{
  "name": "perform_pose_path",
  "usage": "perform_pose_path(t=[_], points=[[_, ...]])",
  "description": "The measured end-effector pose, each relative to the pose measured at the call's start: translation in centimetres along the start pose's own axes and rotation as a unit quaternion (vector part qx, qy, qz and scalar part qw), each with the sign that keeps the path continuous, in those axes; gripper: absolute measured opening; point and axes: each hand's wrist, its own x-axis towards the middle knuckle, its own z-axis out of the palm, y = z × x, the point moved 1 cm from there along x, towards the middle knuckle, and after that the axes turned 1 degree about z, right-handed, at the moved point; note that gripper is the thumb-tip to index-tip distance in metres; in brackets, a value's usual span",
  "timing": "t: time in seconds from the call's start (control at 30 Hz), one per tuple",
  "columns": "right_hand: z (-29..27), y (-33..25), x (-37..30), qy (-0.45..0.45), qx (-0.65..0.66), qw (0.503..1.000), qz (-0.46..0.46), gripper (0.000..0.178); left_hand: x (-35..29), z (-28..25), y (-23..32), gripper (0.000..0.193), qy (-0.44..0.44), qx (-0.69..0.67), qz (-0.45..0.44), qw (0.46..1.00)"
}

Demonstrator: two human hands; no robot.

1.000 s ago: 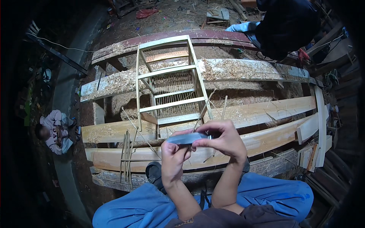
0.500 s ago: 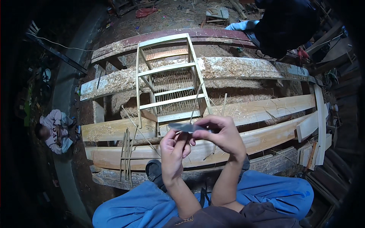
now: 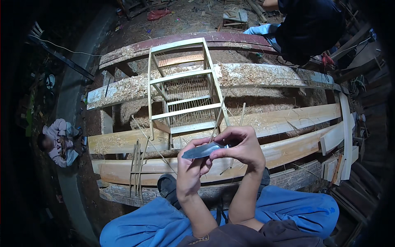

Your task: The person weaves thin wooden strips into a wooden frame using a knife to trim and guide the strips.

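Observation:
My right hand [image 3: 243, 149] is closed on a knife [image 3: 201, 150], its thumb and forefinger pinching it near the handle end. The broad grey blade points left, its flat face catching light. Beneath and beside the blade, the curled fingers of my left hand [image 3: 189, 175] close round a thin bamboo strip [image 3: 214, 135], which sticks up and away between the hands. The lower end of the strip is hidden by the blade and fingers. Just beyond stands a pale wooden frame with rows of thin bars, like a cage [image 3: 181, 77].
Long planks [image 3: 284, 119] strewn with wood shavings run across in front of me. Several loose strips [image 3: 135, 168] lie at the left. A person in dark clothes [image 3: 308, 33] is at the far right; another person [image 3: 59, 142] is low at the left. Offcuts [image 3: 333, 166] lean at right.
The knife has turned so its flat face shows more, and its blade has come slightly nearer. The strip has tilted further to the right. Both hands stay close together.

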Motion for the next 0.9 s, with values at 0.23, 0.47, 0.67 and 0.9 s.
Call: perform_pose_path(t=[0.23,0.47,0.67,0.9], points=[[0.1,0.7,-0.1,0.098,-0.119,0.988,-0.017,0.028,0.7,-0.4,-0.2,0.028,0.017,-0.004,-0.038,0.999],[0.1,1.7,0.9,0.259,-0.071,0.960,-0.076,0.027,0.3,-1.0,0.7,0.022,0.003,-0.024,-0.055,0.998],[-0.2,-0.7,1.0,0.299,-0.070,0.948,-0.084,0.026,-0.3,-1.5,1.3,0.023,0.005,0.000,-0.054,0.999],[1.0,-1.7,0.3,0.026,-0.209,0.978,-0.008,0.029,0.5,-1.6,0.2,0.021,0.020,-0.015,-0.037,0.999]])
